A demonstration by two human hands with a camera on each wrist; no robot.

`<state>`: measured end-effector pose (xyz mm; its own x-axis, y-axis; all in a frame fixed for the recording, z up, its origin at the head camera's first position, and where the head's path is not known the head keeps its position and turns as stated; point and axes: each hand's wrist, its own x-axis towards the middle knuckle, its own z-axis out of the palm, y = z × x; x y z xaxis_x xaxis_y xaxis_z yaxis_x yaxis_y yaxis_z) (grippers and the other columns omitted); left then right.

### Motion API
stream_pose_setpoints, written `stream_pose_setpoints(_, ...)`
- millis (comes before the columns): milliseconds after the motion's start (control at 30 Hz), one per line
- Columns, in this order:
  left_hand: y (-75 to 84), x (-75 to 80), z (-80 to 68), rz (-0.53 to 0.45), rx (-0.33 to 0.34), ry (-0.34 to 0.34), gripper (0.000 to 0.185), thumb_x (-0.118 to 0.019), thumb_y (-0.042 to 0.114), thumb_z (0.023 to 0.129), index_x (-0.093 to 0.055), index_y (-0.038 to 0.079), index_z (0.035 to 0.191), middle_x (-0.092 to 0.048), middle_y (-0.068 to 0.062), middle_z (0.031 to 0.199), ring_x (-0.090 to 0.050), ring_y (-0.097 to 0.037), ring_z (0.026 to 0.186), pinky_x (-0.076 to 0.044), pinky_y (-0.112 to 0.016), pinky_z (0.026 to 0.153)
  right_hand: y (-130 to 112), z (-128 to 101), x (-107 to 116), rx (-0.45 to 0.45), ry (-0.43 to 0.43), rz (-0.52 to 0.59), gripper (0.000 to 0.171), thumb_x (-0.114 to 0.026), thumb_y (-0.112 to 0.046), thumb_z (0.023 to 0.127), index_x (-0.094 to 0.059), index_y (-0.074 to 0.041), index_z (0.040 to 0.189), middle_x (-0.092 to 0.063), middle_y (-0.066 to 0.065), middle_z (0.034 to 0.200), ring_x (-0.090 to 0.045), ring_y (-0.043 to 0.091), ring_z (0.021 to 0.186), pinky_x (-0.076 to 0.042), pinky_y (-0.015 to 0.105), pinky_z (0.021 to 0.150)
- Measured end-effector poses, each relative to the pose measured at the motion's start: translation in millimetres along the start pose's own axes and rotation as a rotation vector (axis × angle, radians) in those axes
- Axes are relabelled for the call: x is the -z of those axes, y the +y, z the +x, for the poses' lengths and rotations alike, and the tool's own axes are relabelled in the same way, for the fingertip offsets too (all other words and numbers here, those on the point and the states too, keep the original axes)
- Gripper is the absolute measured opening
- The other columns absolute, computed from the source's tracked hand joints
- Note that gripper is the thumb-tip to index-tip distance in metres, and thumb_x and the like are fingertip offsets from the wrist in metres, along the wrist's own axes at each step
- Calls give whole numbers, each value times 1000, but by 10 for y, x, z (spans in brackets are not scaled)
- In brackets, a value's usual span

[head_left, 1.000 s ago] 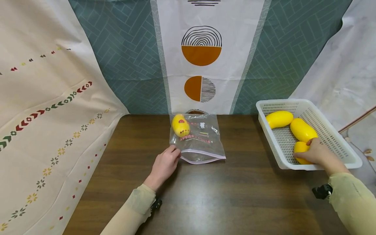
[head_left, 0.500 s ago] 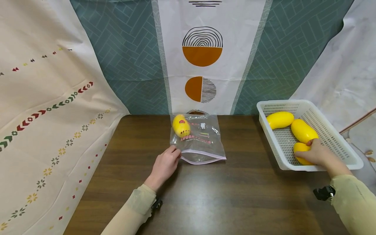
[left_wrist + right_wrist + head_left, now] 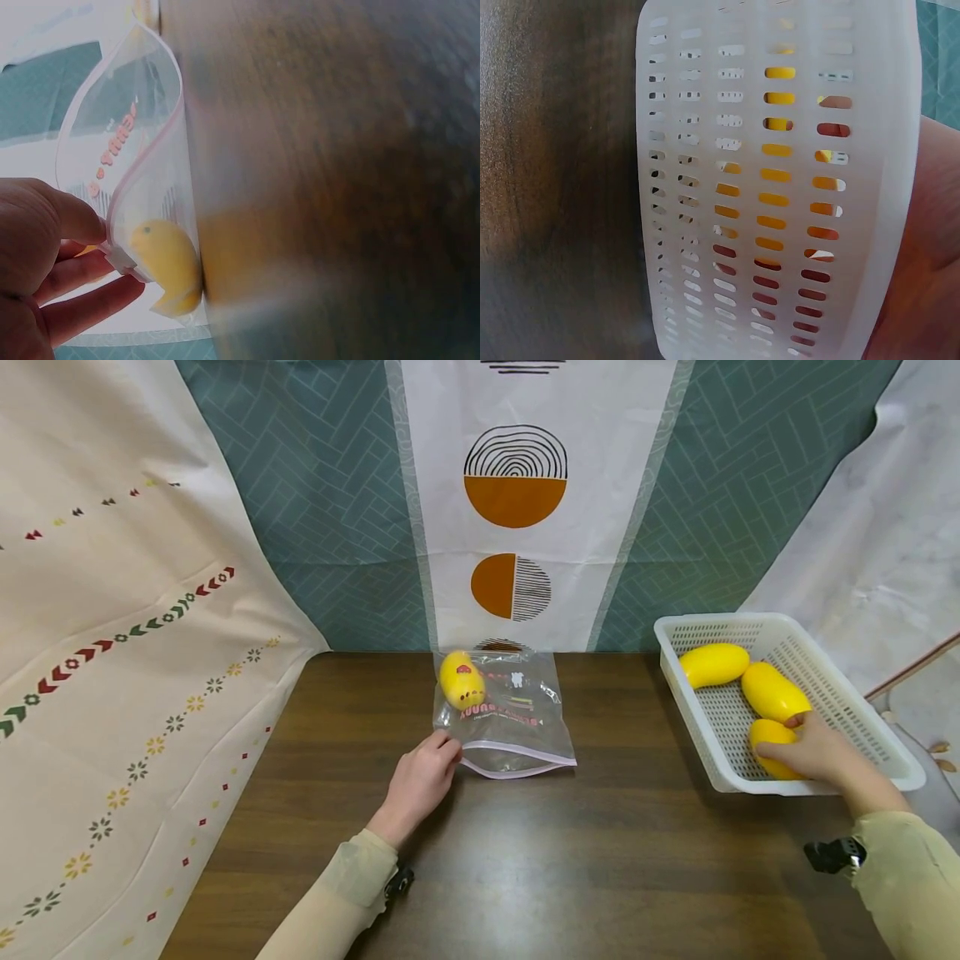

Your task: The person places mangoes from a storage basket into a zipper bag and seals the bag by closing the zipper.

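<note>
A clear zip bag [image 3: 517, 722] with a lilac seal lies on the table, its mouth parted toward me. Inside it is one yellow mango [image 3: 461, 681]; the left wrist view also has this mango [image 3: 169, 259] behind the plastic. My left hand [image 3: 422, 783] pinches the left corner of the bag's seal between thumb and fingers. To the right, my right hand [image 3: 828, 753] reaches into a white basket [image 3: 690, 718] and grips the nearest mango [image 3: 770, 735]. In the right wrist view the basket's slotted wall [image 3: 885, 187] hides most of that hand and fruit.
Two more yellow mangoes lie in the basket, one at the back left [image 3: 715, 663] and one in the middle [image 3: 775, 692]. Patterned cloths hang behind the wooden table [image 3: 510, 868] and on both sides.
My right hand and wrist have shifted slightly to the right, with the fingers still around the nearest mango. The left hand and the bag have stayed in place.
</note>
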<state>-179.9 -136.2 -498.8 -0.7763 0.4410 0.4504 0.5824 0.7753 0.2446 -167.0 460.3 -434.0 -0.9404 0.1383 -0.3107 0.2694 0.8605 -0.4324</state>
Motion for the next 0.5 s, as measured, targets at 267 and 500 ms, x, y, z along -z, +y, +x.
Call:
stream_pose_setpoints(267, 8, 9, 1, 4, -5, 6, 18, -88, 1, 86, -73, 8, 94, -61, -4, 90, -57, -17, 71, -59, -31, 63, 39, -29, 9, 17, 36, -13, 99, -72, -47, 97, -23, 27, 139, -42, 50, 120, -48, 56, 99, -45, 65, 84)
stream_pose_setpoints(500, 13, 23, 7, -6, -4, -1, 18, -88, 0, 86, -74, 7, 95, -61, -5, 91, -56, -16, 72, -60, -31, 65, 16, -71, 3, 17, 63, -28, 96, -70, -46, 98, -23, 26, 141, -39, 52, 125, -47, 61, 104, -43, 71, 89)
